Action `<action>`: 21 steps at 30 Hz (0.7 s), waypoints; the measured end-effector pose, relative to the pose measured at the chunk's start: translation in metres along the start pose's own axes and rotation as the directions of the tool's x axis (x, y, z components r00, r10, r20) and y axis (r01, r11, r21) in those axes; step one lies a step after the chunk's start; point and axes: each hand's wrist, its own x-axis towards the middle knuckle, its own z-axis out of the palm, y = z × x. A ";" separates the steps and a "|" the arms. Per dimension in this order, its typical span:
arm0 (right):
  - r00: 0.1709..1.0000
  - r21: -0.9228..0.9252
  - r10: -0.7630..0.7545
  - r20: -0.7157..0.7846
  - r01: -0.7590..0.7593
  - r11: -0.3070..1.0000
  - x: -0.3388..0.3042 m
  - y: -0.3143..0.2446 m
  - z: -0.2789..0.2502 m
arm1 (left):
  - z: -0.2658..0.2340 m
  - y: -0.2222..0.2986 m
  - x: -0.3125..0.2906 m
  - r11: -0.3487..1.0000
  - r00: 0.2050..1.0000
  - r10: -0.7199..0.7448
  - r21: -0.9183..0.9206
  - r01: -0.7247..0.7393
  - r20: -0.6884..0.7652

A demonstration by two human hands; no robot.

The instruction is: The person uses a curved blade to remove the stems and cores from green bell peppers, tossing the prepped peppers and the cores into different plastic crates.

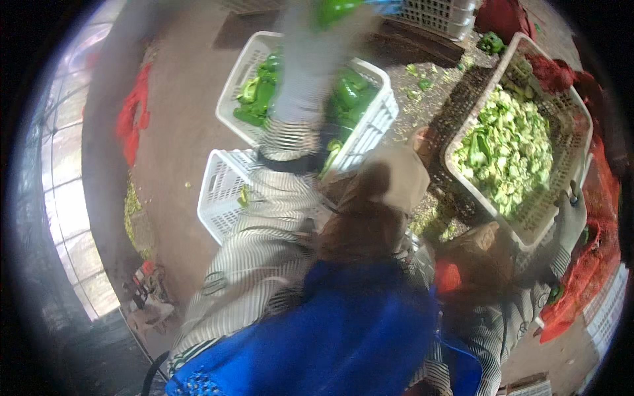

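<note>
My left arm stretches far forward over a white crate (231, 86) of green peppers (261, 92). The gloved left hand (314, 63) is smeared by motion; a blurred green pepper (335, 9) shows at its fingers and appears gripped. At the right, my gloved right hand (572, 214) is beside the outer long side of another white crate (485, 198). Its fingers are closed around something small and dark that I cannot make out. Pale green pepper cores and trimmings (508, 148) lie heaped in that crate.
A smaller white crate (221, 188) stands near my left leg. Another crate (439, 16) is at the back. Red mesh sacks (598, 251) lie along the right, red netting (135, 115) on the left. Scraps litter the floor (406, 109). A blue apron or cloth (356, 330) covers my lap.
</note>
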 end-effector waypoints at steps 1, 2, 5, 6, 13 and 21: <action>1.000 0.036 0.019 -0.024 -0.019 0.999 -0.002 -0.005 -0.001 | -0.042 -0.020 -0.012 0.918 0.953 -0.302 0.280 0.282 0.033; 0.999 0.081 0.025 0.036 -0.028 0.996 -0.005 -0.011 -0.001 | -0.065 -0.059 -0.013 0.691 0.963 0.241 0.677 -0.256 0.118; 0.968 0.031 0.246 0.056 -0.248 0.968 -0.016 -0.028 0.010 | -0.140 -0.172 -0.099 0.407 0.856 -0.487 0.912 0.049 0.172; 0.973 -0.091 0.228 0.046 -0.223 0.970 -0.022 -0.031 0.014 | -0.161 -0.208 -0.137 0.266 0.730 -0.590 0.937 -0.226 0.343; 0.864 -0.021 0.242 0.442 -0.259 0.966 -0.016 -0.049 0.078 | -0.242 -0.308 -0.290 0.119 0.488 -0.835 0.950 -0.290 0.254; 0.699 -0.456 0.328 0.635 -0.004 0.890 0.019 -0.037 0.228 | -0.113 -0.129 -0.126 0.645 0.759 -0.593 0.722 0.250 0.267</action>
